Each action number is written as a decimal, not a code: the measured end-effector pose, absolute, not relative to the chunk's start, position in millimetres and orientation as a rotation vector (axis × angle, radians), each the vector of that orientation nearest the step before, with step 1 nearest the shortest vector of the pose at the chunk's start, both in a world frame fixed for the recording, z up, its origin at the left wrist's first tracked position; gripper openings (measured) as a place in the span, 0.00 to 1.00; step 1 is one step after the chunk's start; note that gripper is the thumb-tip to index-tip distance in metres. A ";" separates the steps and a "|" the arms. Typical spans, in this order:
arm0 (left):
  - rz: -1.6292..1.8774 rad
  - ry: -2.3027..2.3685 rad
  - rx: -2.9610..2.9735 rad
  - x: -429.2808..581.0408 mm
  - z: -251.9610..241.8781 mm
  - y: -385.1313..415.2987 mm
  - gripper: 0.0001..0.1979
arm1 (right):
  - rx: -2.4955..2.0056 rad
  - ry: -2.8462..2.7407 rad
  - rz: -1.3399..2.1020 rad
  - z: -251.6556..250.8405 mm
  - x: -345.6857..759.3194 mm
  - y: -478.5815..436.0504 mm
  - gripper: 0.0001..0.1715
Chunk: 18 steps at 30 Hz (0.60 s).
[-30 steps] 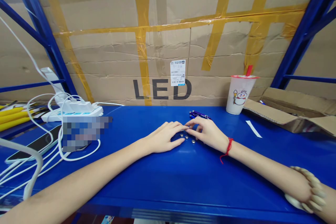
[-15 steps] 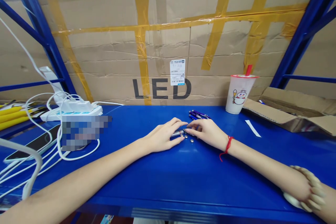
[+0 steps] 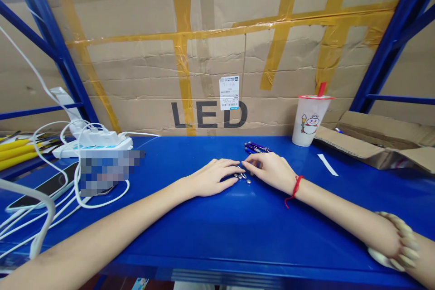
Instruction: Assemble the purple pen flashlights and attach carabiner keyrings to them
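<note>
My left hand [image 3: 215,177] lies palm down on the blue table, its fingers stretched out to the right and its thumb spread below them. By its fingertips are several small round silvery metal pieces [image 3: 248,181] and a small shiny loop-like piece [image 3: 242,175]. Whatever lies beneath the palm is hidden. My right hand [image 3: 272,168] rests just right of these pieces, fingers loosely bent and a little apart, with nothing visible in them. Its fingertips come close to the left hand's. Behind it lie several dark blue pens [image 3: 256,147], partly covered by the hand.
A white cup with a red straw [image 3: 310,122] stands at the back right, near an open cardboard box [image 3: 380,145] and a white paper strip [image 3: 328,165]. White cables, a power strip [image 3: 91,142] and a phone [image 3: 44,188] crowd the left. A large cardboard sheet [image 3: 149,72] rises behind.
The silvery pen-like piece between my hands is no longer visible. My left fingers have flattened and spread over that spot, and my right fingers have shifted slightly off it.
</note>
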<state>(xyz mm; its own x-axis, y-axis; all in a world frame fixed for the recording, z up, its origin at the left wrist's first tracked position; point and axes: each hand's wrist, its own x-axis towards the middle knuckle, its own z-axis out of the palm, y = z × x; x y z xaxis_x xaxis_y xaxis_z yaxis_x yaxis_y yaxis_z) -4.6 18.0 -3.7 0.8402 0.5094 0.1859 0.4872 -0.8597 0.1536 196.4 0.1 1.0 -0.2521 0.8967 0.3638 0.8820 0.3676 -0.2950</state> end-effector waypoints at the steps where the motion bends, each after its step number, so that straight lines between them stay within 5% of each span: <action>1: 0.354 0.816 2.906 -4.4 -4.4 18.4 0.17 | -1.506 -2.177 0.125 0.5 195.3 -0.3 0.15; 6: 0.460 0.934 2.798 -4.3 -5.2 18.6 0.15 | -1.220 -2.148 0.491 -1.3 188.8 -1.1 0.15; 12: 0.460 0.961 2.805 -4.8 -12.1 24.2 0.18 | -1.218 -2.138 0.514 -1.0 188.8 -4.8 0.16; 18: 0.475 1.130 2.690 -6.0 -18.2 32.6 0.19 | -1.079 -2.236 0.655 2.0 187.4 -8.2 0.28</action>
<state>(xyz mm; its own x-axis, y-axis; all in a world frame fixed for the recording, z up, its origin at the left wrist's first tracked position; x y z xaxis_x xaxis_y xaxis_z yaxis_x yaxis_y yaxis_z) -6.0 32.6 -18.2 0.6592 0.7192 0.2195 0.6598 -0.6933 0.2898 187.4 -8.2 2.0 -0.5148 0.8119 0.2754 0.5348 0.5552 -0.6370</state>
